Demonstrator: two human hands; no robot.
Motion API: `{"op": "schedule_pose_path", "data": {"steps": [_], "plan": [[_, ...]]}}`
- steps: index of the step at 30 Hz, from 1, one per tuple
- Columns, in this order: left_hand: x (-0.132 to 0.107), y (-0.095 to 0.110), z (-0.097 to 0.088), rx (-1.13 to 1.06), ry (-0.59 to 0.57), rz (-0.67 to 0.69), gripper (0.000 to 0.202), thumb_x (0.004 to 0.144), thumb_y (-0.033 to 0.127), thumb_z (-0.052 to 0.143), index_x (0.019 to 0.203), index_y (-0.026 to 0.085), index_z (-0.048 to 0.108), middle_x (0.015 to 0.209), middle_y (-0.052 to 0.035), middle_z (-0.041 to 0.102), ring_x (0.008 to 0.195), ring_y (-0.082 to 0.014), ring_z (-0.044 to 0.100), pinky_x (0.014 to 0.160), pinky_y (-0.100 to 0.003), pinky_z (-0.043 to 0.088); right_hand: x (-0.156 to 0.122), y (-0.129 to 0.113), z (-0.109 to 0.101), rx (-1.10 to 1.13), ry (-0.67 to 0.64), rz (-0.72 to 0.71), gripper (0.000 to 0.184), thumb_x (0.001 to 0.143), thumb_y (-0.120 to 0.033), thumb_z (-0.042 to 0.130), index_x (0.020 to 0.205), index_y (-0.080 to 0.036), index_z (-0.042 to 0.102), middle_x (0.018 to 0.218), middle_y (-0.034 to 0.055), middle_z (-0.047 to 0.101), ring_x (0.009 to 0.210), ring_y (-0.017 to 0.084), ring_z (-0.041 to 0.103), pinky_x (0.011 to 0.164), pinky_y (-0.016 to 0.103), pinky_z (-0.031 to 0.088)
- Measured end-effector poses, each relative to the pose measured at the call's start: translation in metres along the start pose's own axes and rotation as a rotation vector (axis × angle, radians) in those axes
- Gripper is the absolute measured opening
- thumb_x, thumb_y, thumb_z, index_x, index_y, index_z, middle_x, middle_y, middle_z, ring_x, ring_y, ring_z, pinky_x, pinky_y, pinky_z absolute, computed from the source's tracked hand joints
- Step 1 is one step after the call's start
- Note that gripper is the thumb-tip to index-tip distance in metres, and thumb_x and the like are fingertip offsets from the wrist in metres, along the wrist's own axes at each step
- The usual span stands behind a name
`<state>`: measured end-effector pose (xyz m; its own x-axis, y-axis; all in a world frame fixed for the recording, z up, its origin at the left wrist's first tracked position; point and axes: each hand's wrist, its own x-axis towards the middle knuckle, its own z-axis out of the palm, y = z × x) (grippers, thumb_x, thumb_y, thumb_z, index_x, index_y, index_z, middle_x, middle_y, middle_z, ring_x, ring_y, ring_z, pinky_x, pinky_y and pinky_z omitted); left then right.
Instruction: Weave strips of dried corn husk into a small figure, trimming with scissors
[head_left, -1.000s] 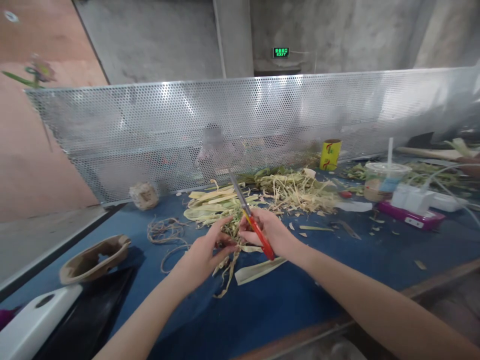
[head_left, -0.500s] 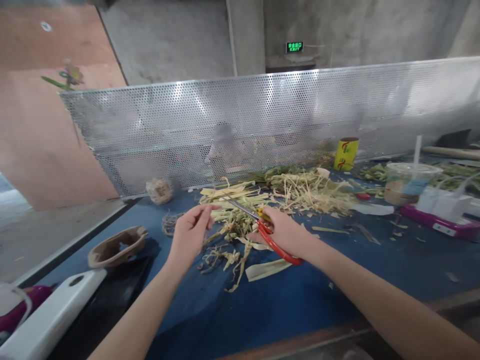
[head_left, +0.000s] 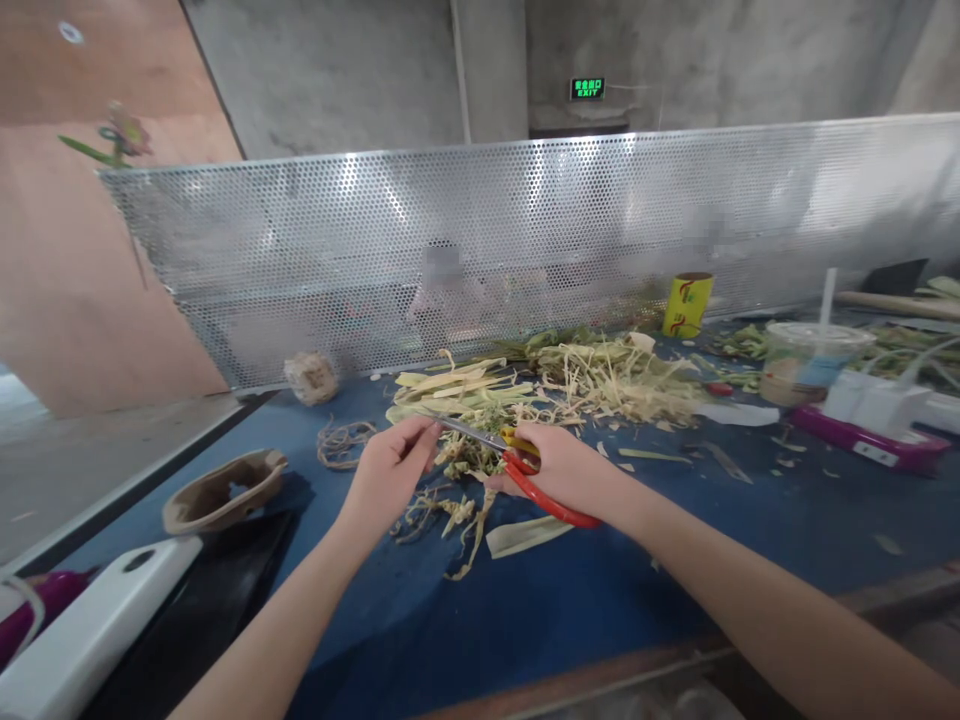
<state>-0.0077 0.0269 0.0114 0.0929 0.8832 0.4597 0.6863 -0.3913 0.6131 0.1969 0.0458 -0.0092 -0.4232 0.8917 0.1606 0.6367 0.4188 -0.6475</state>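
My right hand [head_left: 566, 468] is closed round red-handled scissors [head_left: 525, 475], their blades pointing left toward my left hand [head_left: 390, 470]. My left hand pinches a thin pale strip just at the blade tips. Under both hands lies a tangle of braided dried leaf strips [head_left: 450, 505] on the blue tabletop [head_left: 570, 600]. A wide pale leaf piece [head_left: 525, 537] lies below my right wrist.
A heap of leaf strips [head_left: 600, 375] lies behind the hands, before a perforated metal screen [head_left: 525, 230]. Twine ball [head_left: 311, 377], loose twine [head_left: 341, 440] and a brown moulded tray [head_left: 221, 490] are left. A yellow cup [head_left: 686, 305], lidded drink [head_left: 806, 360] and charger [head_left: 870, 425] stand right.
The scissors swung from pointing up and away to lying flat, blades leftward. My left hand rose off the braided tangle and pinched a strip at the blade tips.
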Motion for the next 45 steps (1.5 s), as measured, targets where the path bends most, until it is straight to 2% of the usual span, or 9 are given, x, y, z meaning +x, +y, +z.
{"op": "schedule_pose_path", "data": {"steps": [6, 18, 24, 31, 35, 38, 40, 43, 45], "plan": [[0.001, -0.003, 0.000, -0.011, -0.011, 0.008, 0.030, 0.082, 0.037, 0.038, 0.061, 0.019, 0.049, 0.048, 0.0039, 0.043, 0.048, -0.0112, 0.042, 0.051, -0.021, 0.034, 0.002, 0.002, 0.001, -0.014, -0.015, 0.013, 0.045, 0.059, -0.059, 0.062, 0.068, -0.020, 0.044, 0.064, -0.0013, 0.053, 0.053, 0.011, 0.046, 0.047, 0.021, 0.033], [0.000, -0.002, 0.000, -0.024, -0.024, -0.014, 0.028, 0.082, 0.036, 0.039, 0.065, 0.018, 0.052, 0.049, 0.0045, 0.041, 0.048, -0.0106, 0.041, 0.051, -0.021, 0.032, 0.004, 0.011, 0.005, -0.039, 0.033, -0.089, 0.045, 0.063, -0.059, 0.058, 0.062, -0.019, 0.039, 0.057, -0.0042, 0.044, 0.049, 0.008, 0.036, 0.046, 0.020, 0.029], [0.001, -0.005, 0.000, -0.015, -0.016, 0.009, 0.029, 0.082, 0.036, 0.039, 0.068, 0.017, 0.056, 0.049, 0.0039, 0.042, 0.048, -0.0103, 0.041, 0.050, -0.021, 0.032, 0.004, 0.007, 0.003, -0.042, 0.012, -0.074, 0.045, 0.062, -0.061, 0.057, 0.062, -0.018, 0.043, 0.058, -0.0026, 0.047, 0.051, 0.009, 0.040, 0.047, 0.021, 0.030], [0.001, -0.007, 0.000, -0.076, 0.011, -0.032, 0.035, 0.080, 0.040, 0.042, 0.091, 0.014, 0.064, 0.051, 0.0031, 0.044, 0.049, -0.0108, 0.041, 0.050, -0.021, 0.033, 0.004, 0.001, 0.002, 0.004, -0.030, -0.014, 0.050, 0.060, -0.062, 0.057, 0.055, -0.018, 0.034, 0.048, -0.0055, 0.033, 0.043, 0.007, 0.029, 0.041, 0.020, 0.022], [0.003, -0.006, -0.008, -0.160, 0.072, -0.089, 0.036, 0.075, 0.034, 0.048, 0.101, 0.015, 0.063, 0.060, 0.0008, 0.049, 0.057, -0.0121, 0.043, 0.055, -0.023, 0.034, 0.007, 0.006, 0.004, 0.093, -0.002, 0.049, 0.046, 0.060, -0.059, 0.059, 0.056, -0.019, 0.036, 0.048, -0.0058, 0.033, 0.041, 0.007, 0.031, 0.039, 0.021, 0.024], [0.005, -0.009, -0.009, -0.371, 0.103, -0.095, 0.046, 0.071, 0.023, 0.046, 0.116, 0.016, 0.054, 0.068, 0.0003, 0.051, 0.061, -0.0119, 0.043, 0.058, -0.024, 0.034, 0.009, 0.008, 0.006, 0.165, 0.065, 0.029, 0.043, 0.060, -0.053, 0.062, 0.056, -0.019, 0.036, 0.049, -0.0063, 0.034, 0.042, 0.007, 0.034, 0.041, 0.021, 0.027], [0.004, -0.009, -0.006, -0.490, 0.065, -0.076, 0.065, 0.068, 0.015, 0.041, 0.132, 0.017, 0.034, 0.068, 0.0018, 0.050, 0.062, -0.0116, 0.043, 0.059, -0.024, 0.034, 0.010, 0.006, 0.008, 0.263, 0.121, 0.004, 0.042, 0.058, -0.049, 0.065, 0.057, -0.019, 0.036, 0.050, -0.0068, 0.034, 0.043, 0.007, 0.035, 0.042, 0.021, 0.030], [-0.003, -0.005, 0.004, -0.556, -0.127, -0.068, 0.086, 0.064, 0.009, 0.036, 0.138, 0.016, -0.008, 0.064, 0.0049, 0.049, 0.062, -0.0115, 0.044, 0.065, -0.026, 0.035, 0.013, -0.002, 0.013, 0.517, 0.141, -0.020, 0.036, 0.058, -0.044, 0.066, 0.063, -0.020, 0.040, 0.054, -0.0058, 0.041, 0.045, 0.008, 0.041, 0.043, 0.022, 0.036], [-0.009, 0.000, 0.012, -0.522, -0.251, -0.062, 0.089, 0.065, 0.007, 0.035, 0.135, 0.013, -0.021, 0.063, 0.0057, 0.049, 0.061, -0.0116, 0.045, 0.069, -0.028, 0.035, 0.015, -0.007, 0.016, 0.672, 0.131, -0.042, 0.036, 0.056, -0.041, 0.068, 0.066, -0.020, 0.041, 0.062, -0.0033, 0.048, 0.049, 0.009, 0.045, 0.048, 0.024, 0.040]]}}
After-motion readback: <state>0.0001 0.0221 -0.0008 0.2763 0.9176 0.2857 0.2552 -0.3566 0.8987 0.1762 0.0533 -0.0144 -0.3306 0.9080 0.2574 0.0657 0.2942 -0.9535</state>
